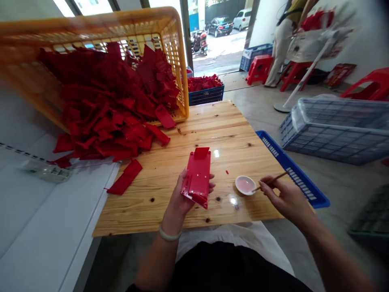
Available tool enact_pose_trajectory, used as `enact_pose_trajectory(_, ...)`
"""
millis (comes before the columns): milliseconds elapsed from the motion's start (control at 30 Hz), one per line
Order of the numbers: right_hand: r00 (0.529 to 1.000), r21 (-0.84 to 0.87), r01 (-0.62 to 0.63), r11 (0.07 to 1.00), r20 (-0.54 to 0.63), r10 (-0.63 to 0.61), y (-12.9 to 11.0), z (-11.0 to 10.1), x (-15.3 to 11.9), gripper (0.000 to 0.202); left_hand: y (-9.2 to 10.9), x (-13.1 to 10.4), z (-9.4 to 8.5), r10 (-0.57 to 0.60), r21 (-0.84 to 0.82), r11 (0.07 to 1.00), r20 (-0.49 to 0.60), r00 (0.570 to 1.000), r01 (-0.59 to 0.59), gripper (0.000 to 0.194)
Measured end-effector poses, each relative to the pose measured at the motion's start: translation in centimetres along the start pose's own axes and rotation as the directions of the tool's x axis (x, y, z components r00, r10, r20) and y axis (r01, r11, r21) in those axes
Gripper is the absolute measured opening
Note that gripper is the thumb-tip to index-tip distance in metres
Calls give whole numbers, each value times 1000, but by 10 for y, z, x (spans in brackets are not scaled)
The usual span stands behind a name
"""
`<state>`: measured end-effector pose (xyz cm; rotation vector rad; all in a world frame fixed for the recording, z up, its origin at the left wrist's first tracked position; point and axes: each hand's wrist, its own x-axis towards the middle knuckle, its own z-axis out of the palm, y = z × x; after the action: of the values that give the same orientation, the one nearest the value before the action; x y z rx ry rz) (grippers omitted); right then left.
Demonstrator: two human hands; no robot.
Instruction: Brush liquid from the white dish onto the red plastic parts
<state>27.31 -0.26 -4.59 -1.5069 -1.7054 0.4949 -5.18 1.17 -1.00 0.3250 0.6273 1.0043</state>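
Observation:
My left hand (181, 194) is closed around a flat red plastic panel (198, 174), holding it above the wooden table. A folded red strip shows at the panel's top end, and small pale spots dot its face. Between the fingers of my right hand (284, 198) is a thin wooden stick (275, 179), slanting down to the left. Its tip reaches the rim of a small white dish (245, 185) that contains pinkish liquid. A tiny red scrap (227, 172) lies on the table between the panel and the dish.
A tipped yellow crate (184, 81) spills many red pieces (112, 109) at the left. One red piece (125, 177) lies on the wooden table (170, 162). Right of the table are a blue basket (291, 170) and grey-blue crates (340, 129). A person (282, 40) stands behind.

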Motion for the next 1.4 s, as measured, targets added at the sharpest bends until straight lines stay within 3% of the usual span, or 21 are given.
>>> enact_pose_trajectory(133, 995, 104, -27, 994, -97, 37, -17, -2, -2, 35, -8, -5, 2, 3, -31, 1000, 86, 996, 0, 63)
enact_pose_trajectory(233, 978, 384, -64, 921, -159, 134, -52, -3, -6, 28, -15, -11, 5, 3, 35, 999, 147, 989, -8, 64)
enact_pose_trajectory(333, 988, 583, -8, 813, -123, 98, -89, 0, -7, 19, -21, -19, 10, 39, 152, 986, 169, 985, -65, 69)
enact_pose_trajectory(467, 999, 671, 39, 740, -41, -17, -114, 7, -2, 10, -23, -28, 16, 80, 233, 963, 227, 971, -134, 70)
enact_pose_trajectory(767, 999, 702, 46, 711, -26, -40, -128, 16, 6, 10, -25, -32, 17, 103, 260, 952, 228, 968, -162, 71)
enact_pose_trajectory(967, 997, 717, 53, 695, 0, -76, -126, 17, 7, 9, -23, -30, 22, 104, 240, 958, 214, 971, -156, 63)
enact_pose_trajectory(1400, 999, 702, 22, 712, 9, -39, -126, 14, 6, 13, -23, -28, 19, 94, 285, 946, 210, 973, -153, 69)
